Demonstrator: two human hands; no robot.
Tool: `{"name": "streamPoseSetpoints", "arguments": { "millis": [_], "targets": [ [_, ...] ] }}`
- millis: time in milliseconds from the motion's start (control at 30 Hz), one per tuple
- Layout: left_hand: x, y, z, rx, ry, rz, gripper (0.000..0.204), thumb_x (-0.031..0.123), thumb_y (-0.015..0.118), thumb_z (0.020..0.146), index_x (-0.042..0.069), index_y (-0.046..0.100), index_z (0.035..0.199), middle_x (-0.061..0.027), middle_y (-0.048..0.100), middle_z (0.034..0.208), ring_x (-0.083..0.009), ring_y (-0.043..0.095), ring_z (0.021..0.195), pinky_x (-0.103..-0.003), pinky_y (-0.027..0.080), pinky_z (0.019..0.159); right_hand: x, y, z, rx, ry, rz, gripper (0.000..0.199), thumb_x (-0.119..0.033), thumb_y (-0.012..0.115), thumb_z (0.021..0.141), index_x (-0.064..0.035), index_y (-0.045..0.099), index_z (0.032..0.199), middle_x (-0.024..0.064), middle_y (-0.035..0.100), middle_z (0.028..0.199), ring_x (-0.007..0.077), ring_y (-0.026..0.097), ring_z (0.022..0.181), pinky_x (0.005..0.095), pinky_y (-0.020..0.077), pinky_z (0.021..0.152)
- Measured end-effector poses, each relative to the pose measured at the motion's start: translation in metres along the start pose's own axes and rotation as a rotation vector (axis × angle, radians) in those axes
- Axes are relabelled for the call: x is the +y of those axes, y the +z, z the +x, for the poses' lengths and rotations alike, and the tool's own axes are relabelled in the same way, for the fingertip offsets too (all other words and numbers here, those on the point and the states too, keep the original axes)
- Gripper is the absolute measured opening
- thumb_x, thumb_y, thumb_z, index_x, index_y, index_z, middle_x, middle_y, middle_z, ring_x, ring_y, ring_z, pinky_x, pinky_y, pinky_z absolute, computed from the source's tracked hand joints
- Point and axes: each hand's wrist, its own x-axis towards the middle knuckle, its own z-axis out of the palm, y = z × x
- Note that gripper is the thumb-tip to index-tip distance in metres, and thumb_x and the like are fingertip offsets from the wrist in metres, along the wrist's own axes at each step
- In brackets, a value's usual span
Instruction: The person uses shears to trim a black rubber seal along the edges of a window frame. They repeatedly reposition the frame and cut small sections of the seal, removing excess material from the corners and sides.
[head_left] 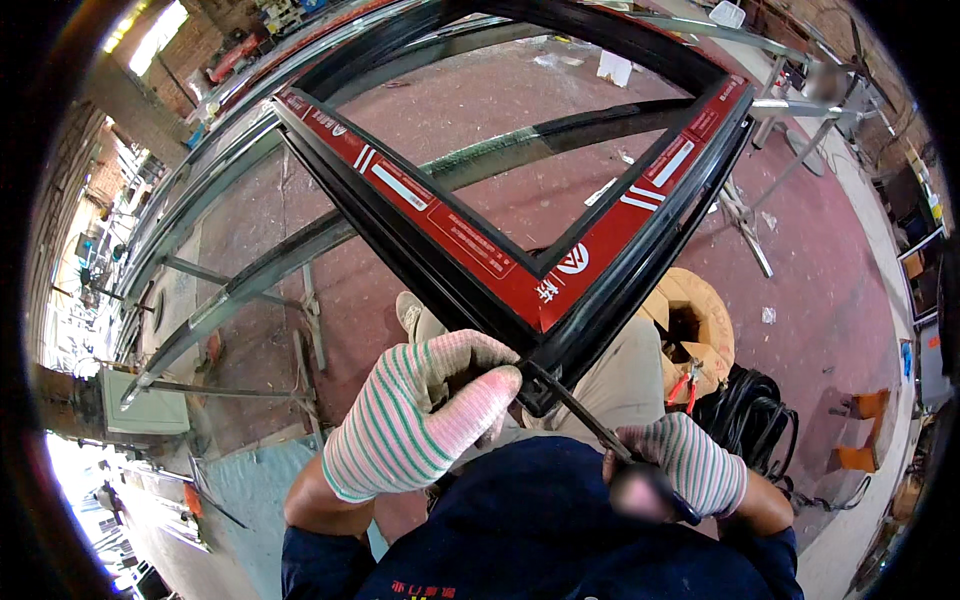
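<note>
A black window frame (470,309) with red printed film on its face stands tilted before me, one corner pointing at my body. My left hand (425,410), in a white glove with green and pink stripes, is closed at that corner, thumb and forefinger pinched together. What lies between them is hidden. From the corner, a long, narrow dark piece (578,408) runs down to my right hand (690,462), gloved alike and closed round its lower end. Whether it is a rubber strip or a tool's blade I cannot tell. A dark curved loop shows below the right hand.
A cardboard-coloured ring-shaped reel (708,315) stands right of my legs, with red-handled pliers (683,385) on it. Beside it lies a coil of black strip (752,415). Long metal rails (240,285) on stands cross behind the frame. An orange-brown stool (862,430) is at the right.
</note>
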Motion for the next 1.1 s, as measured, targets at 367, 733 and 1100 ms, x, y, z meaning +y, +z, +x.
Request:
{"name": "streamPoseSetpoints", "arguments": {
  "millis": [367, 733, 1100],
  "targets": [
    [0.000, 0.000, -0.002, -0.049, 0.039, -0.001, 0.019, 0.017, 0.059, 0.095, -0.001, 0.065, 0.096, -0.0021, 0.062, 0.066, -0.0057, 0.053, 0.056, -0.021, 0.041, 0.051, 0.005, 0.008, 0.003, 0.026, 0.043, 0.127, 0.037, -0.026, 0.072, 0.087, -0.0005, 0.065, 0.114, 0.0189, 0.068, 0.078, 0.0295, 0.068, 0.068, 0.0349, 0.0525, 0.066],
    [-0.022, -0.010, -0.005, -0.059, 0.087, -0.038, 0.017, 0.014, 0.063, 0.094, -0.001, 0.065, 0.102, -0.0005, 0.064, 0.081, -0.0067, 0.059, 0.073, -0.022, 0.048, 0.067, -0.007, 0.014, -0.003, 0.118, 0.021, 0.198, 0.029, -0.032, 0.067, 0.093, -0.0027, 0.068, 0.096, 0.0128, 0.068, 0.077, 0.0227, 0.064, 0.068, 0.0294, 0.0499, 0.067],
    [0.033, -0.118, 0.085, 0.137, 0.990, 0.974, 0.070, 0.027, 0.093, 0.057, 0.004, 0.064, 0.116, -0.0116, 0.067, 0.108, -0.0263, 0.066, 0.103, -0.035, 0.051, 0.094, 0.043, 0.058, 0.063, 0.833, -0.168, 0.569, 0.028, -0.028, 0.070, 0.091, -0.0056, 0.054, 0.094, 0.0005, 0.056, 0.072, 0.0096, 0.052, 0.057, 0.0250, 0.0408, 0.051]
  ]
}}
